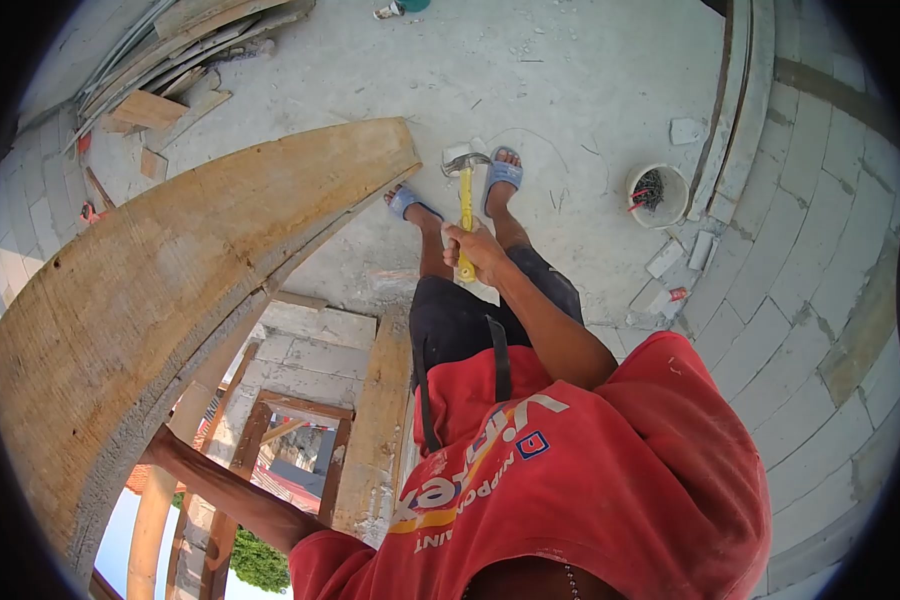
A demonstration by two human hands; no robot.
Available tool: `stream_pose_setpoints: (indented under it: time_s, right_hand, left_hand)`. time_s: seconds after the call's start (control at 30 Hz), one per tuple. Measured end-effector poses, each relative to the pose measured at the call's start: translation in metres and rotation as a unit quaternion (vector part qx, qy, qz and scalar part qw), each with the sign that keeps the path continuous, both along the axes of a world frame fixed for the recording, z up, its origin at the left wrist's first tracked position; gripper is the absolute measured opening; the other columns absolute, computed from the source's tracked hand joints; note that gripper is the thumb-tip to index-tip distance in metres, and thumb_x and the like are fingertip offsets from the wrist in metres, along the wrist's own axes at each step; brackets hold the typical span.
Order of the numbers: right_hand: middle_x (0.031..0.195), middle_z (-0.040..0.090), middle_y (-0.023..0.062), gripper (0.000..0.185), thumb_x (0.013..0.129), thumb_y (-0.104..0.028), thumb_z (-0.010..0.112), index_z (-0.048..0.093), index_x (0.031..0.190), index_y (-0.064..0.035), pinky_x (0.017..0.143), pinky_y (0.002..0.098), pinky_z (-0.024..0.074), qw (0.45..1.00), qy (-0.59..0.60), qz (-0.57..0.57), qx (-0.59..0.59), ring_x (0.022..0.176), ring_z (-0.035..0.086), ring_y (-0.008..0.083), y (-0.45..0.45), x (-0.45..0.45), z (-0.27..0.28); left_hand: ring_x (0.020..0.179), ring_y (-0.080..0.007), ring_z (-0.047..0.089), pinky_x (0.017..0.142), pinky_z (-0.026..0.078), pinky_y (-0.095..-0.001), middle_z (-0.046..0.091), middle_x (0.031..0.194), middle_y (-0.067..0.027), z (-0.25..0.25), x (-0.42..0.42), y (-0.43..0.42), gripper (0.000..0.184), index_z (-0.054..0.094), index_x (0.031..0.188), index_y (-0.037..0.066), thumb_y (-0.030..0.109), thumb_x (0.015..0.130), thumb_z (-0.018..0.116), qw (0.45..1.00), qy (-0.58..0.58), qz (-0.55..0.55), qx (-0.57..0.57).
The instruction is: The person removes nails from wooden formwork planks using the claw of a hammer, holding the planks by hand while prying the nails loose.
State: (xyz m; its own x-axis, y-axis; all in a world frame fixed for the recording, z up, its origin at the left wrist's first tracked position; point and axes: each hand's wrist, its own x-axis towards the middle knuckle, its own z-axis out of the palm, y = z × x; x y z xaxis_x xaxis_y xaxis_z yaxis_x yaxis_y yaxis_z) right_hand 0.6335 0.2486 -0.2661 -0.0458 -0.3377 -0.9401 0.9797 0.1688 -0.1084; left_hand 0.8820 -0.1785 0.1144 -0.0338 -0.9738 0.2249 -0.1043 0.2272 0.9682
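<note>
My right hand (478,252) is wrapped round the yellow handle of a claw hammer (466,205), whose metal head points away from me, above the floor between my feet. A long, wide wooden board (200,240) stretches across the left side, with a rough grey edge along its lower side. My left arm reaches out to the lower left, and my left hand (156,446) is at the underside of the board. Most of that hand is hidden behind the board, so its fingers do not show.
A white bucket (673,212) holding dark nails stands on the concrete floor (590,90) at the right. Broken blocks (665,258) lie near the block wall (800,290). Scrap boards (150,108) are piled at the upper left. A framed opening (345,465) is below the board.
</note>
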Motion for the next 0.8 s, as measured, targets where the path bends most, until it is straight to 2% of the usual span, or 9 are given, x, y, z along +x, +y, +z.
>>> stream_pose_setpoints:
  time_s: [0.07,0.17,0.3,0.43,0.5,0.57,0.67,0.77,0.8]
  right_hand:
    - [0.086,0.058,0.0,0.039,0.098,-0.028,0.073,0.05,0.123,-0.0101,0.065,0.0304,0.0613,0.995,-0.046,-0.088,-0.01,0.075,0.067,0.016,-0.04,0.009,-0.02]
    - [0.108,0.059,0.0085,0.032,0.099,-0.029,0.07,0.053,0.121,-0.0141,0.067,0.0316,0.0597,0.986,-0.077,-0.141,0.033,0.091,0.067,0.0167,-0.094,0.0,-0.022]
    - [0.1,0.063,0.0073,0.031,0.097,-0.026,0.071,0.056,0.118,-0.0095,0.062,0.0304,0.058,0.993,0.008,-0.1,0.06,0.079,0.067,0.0167,-0.118,0.024,-0.081]
    - [0.072,0.06,0.0032,0.028,0.094,-0.024,0.076,0.061,0.103,-0.0024,0.049,0.0258,0.0511,0.995,0.07,-0.041,0.063,0.055,0.061,0.013,-0.08,0.015,-0.134]
    - [0.071,0.062,0.0071,0.034,0.094,-0.03,0.077,0.061,0.098,-0.0003,0.045,0.0286,0.0498,0.963,0.166,0.154,0.147,0.054,0.061,0.0142,-0.052,-0.005,-0.155]
    - [0.082,0.07,0.0177,0.045,0.094,-0.039,0.072,0.063,0.103,0.0039,0.057,0.0381,0.0578,0.876,0.261,0.365,0.178,0.064,0.07,0.0265,-0.019,-0.024,-0.186]
    - [0.094,0.072,0.0276,0.047,0.095,-0.037,0.065,0.065,0.108,0.0076,0.077,0.0471,0.06,0.715,0.405,0.532,0.206,0.085,0.074,0.0392,0.011,-0.043,-0.214]
    - [0.109,0.071,0.0296,0.041,0.093,-0.028,0.06,0.064,0.116,0.0055,0.091,0.0519,0.0566,0.638,0.343,0.679,0.115,0.106,0.071,0.0437,-0.002,-0.087,-0.246]
    - [0.112,0.071,0.0275,0.04,0.093,-0.026,0.06,0.063,0.12,0.003,0.091,0.0512,0.0568,0.646,0.308,0.691,0.102,0.107,0.07,0.0432,-0.014,-0.107,-0.242]
  left_hand:
    - [0.148,-0.0357,0.036,0.123,0.031,-0.0519,0.029,0.163,-0.0197,-0.005,0.009,-0.002,0.127,0.022,0.158,0.0,0.079,0.069,0.065,0.999,-0.03,0.012,-0.007]
    - [0.149,-0.0357,0.034,0.124,0.029,-0.051,0.028,0.164,-0.0197,-0.011,0.013,0.009,0.12,0.021,0.159,-0.001,0.073,0.074,0.062,0.99,-0.12,0.04,-0.064]
    - [0.151,-0.0358,0.031,0.125,0.025,-0.0498,0.027,0.165,-0.0197,-0.088,-0.024,0.072,0.11,0.02,0.159,-0.002,0.066,0.081,0.058,0.954,-0.276,0.007,-0.118]
    - [0.152,-0.0358,0.027,0.126,0.021,-0.0487,0.025,0.166,-0.0198,-0.286,-0.075,0.173,0.101,0.018,0.159,-0.003,0.058,0.087,0.054,0.904,-0.384,-0.181,0.056]
    - [0.153,-0.0358,0.026,0.127,0.019,-0.0481,0.024,0.166,-0.0198,-0.417,-0.104,0.223,0.096,0.017,0.159,-0.003,0.054,0.091,0.052,0.847,-0.45,-0.259,0.116]
    - [0.154,-0.0358,0.024,0.127,0.017,-0.0475,0.023,0.167,-0.0198,-0.551,-0.131,0.26,0.091,0.017,0.159,-0.004,0.051,0.094,0.05,0.783,-0.535,-0.288,0.132]
    - [0.155,-0.0359,0.021,0.128,0.014,-0.0466,0.022,0.168,-0.0199,-0.698,-0.143,0.284,0.084,0.015,0.16,-0.004,0.045,0.099,0.047,0.7,-0.666,-0.239,0.095]
    - [0.156,-0.0359,0.019,0.129,0.011,-0.0457,0.021,0.168,-0.0199,-0.784,-0.125,0.292,0.077,0.014,0.16,-0.005,0.039,0.104,0.044,0.653,-0.737,-0.168,0.054]
    - [0.156,-0.0359,0.018,0.129,0.011,-0.0454,0.02,0.168,-0.0199,-0.801,-0.116,0.294,0.075,0.014,0.16,-0.005,0.038,0.106,0.043,0.644,-0.747,-0.16,0.044]
